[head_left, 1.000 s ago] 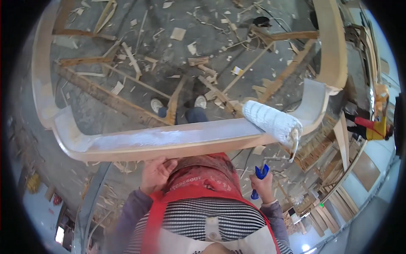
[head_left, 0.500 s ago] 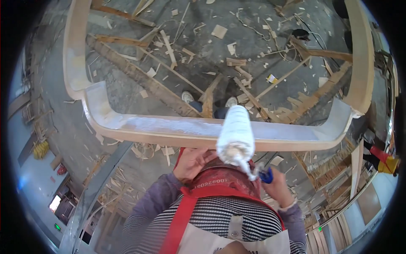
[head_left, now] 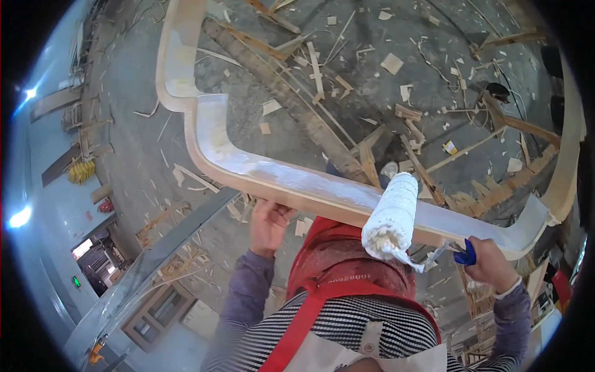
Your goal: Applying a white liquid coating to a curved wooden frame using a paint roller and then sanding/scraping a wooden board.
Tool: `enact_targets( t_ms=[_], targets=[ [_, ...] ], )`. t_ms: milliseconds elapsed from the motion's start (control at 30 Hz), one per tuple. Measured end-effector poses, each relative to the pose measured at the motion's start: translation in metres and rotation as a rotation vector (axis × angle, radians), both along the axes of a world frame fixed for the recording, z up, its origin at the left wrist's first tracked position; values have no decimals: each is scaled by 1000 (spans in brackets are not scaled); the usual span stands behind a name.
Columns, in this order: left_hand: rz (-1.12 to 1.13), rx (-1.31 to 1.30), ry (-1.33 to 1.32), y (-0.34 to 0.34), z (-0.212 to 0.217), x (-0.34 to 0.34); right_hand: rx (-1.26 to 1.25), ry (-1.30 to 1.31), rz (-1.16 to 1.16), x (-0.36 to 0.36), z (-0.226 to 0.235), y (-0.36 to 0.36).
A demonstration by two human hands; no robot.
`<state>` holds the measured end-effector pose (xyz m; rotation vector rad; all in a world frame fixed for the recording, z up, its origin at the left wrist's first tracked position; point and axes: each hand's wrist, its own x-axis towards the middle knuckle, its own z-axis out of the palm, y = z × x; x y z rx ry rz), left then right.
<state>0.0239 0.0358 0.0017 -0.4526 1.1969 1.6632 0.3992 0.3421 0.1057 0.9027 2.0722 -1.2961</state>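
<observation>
Head view: the roller [head_left: 393, 214] is gripped by the right hand [head_left: 491, 263]; the left hand's [head_left: 268, 228] fingers are parted. The panel [head_left: 328, 209] is glossily coated leftward, apparently unfinished rightward.

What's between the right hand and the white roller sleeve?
In the head view, the blue handle's protruding end, then the white-smeared frame, lie between the right hand and the roller sleeve.

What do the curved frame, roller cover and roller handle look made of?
Curved frame: probably wood or board, by its tan edge; shiny white coating on one face.
Roller cover: likely fabric pile, matted with white.
Roller handle: perhaps plastic, from its even blue colour.
</observation>
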Motion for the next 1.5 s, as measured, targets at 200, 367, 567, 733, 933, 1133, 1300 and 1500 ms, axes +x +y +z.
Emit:
enact_targets(
  t_ms=[200,367,567,733,933,1133,1300,1500],
  targets=[
    [-3,2,35,-7,5,3,-125,36,192,-100,-18,16],
    [-186,-101,262,-46,-5,-3,-242,213,395,-232,-62,4],
    [-46,11,-149,3,34,-18,-245,357,272,-368,-113,-55],
    [-37,-15,-165,-7,37,-18,-303,360,336,-362,-115,-59],
    [-52,-52,-179,-5,32,-14,-121,436,61,-369,-144,-77],
    [-82,-51,-159,-6,24,-19,-126,435,-114,-376,-144,-81],
    [-94,-39,-192,0,26,-24,-273,368,52,-372,-134,-76],
    [-105,-63,-146,0,29,-16,-136,396,250,-361,-139,-66]
  ],
)
